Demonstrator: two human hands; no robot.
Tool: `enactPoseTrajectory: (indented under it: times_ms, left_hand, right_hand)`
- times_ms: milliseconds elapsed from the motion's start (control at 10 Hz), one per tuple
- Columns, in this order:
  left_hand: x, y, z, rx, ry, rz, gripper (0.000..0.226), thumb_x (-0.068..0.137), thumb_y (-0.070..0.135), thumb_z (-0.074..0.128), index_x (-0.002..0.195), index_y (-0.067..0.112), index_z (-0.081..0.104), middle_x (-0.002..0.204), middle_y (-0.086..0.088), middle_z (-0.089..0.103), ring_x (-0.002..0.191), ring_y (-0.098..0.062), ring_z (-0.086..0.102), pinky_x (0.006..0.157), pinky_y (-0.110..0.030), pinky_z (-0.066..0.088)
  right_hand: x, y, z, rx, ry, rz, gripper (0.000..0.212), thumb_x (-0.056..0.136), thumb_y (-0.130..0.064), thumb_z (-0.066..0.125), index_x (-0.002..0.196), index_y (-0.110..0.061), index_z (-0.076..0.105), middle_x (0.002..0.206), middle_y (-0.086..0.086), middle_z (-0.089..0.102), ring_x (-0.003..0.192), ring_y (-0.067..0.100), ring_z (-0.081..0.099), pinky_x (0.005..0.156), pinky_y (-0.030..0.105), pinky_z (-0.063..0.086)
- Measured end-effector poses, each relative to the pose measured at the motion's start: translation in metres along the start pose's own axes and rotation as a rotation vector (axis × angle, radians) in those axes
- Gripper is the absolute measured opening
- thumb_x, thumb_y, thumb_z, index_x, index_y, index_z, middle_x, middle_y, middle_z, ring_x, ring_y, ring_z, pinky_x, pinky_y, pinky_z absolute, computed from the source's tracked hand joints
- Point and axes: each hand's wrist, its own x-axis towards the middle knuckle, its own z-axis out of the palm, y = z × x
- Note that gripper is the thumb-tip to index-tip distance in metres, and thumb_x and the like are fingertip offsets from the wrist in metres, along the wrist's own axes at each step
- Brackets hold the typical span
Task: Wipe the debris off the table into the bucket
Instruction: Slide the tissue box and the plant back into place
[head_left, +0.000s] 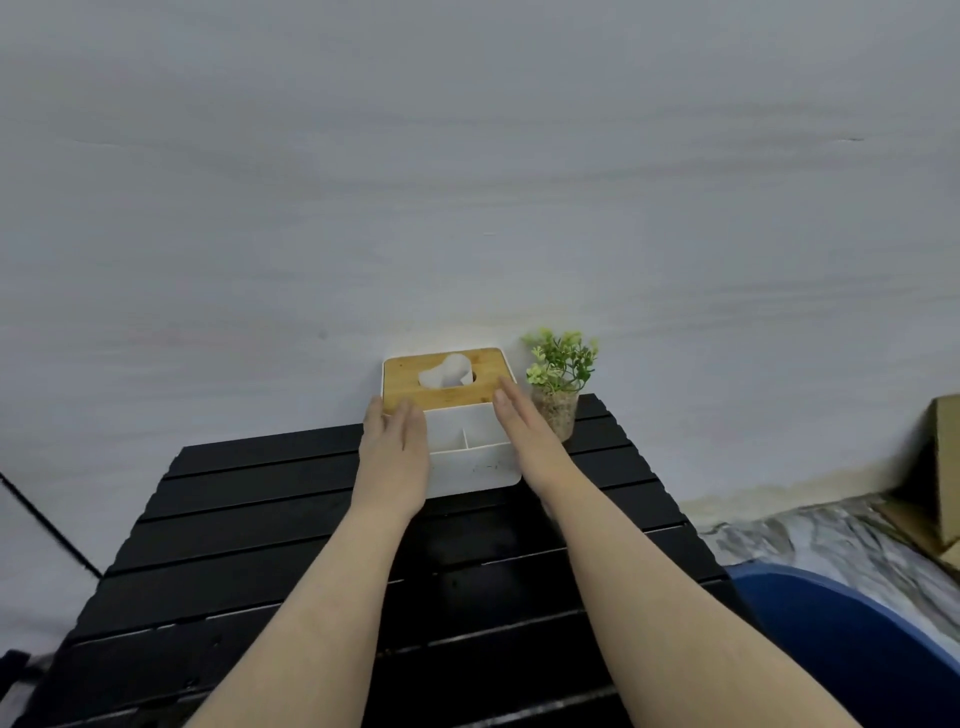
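With the left hand (392, 457) and right hand (524, 436) laid flat, fingers (402, 415) together and holding nothing, against the tissue box (452, 415) on the black surface (249, 545), wiping seems unstarted, no debris shows, and the blue bucket (852, 639) waits at lower right.

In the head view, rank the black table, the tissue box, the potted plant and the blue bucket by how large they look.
1. black table
2. blue bucket, cut off by the frame and nearer the camera, so its rank is unsure
3. tissue box
4. potted plant
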Motion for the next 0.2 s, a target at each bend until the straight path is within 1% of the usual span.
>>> enactPoseTrajectory:
  times_ms: [100, 200]
  left_hand:
    - [-0.009, 0.007, -0.013, 0.032, -0.029, -0.017, 0.050, 0.097, 0.035, 0.019, 0.145, 0.020, 0.019, 0.158, -0.001, 0.004, 0.145, -0.014, 0.001, 0.117, -0.031, 0.004]
    - [-0.036, 0.004, -0.023, 0.055, -0.030, -0.042, 0.048, 0.098, 0.026, 0.022, 0.144, 0.013, 0.021, 0.158, -0.008, 0.010, 0.145, -0.023, 0.004, 0.120, -0.038, 0.006]
  right_hand:
    - [-0.012, -0.011, -0.009, -0.072, -0.002, 0.002, 0.059, 0.093, -0.054, 0.040, 0.146, -0.036, 0.021, 0.149, -0.013, 0.030, 0.137, 0.005, 0.023, 0.108, 0.027, 0.020]
    - [-0.054, -0.012, -0.020, -0.128, 0.007, 0.015, 0.057, 0.093, -0.051, 0.044, 0.144, -0.036, 0.024, 0.148, -0.013, 0.033, 0.136, 0.007, 0.029, 0.106, 0.026, 0.026]
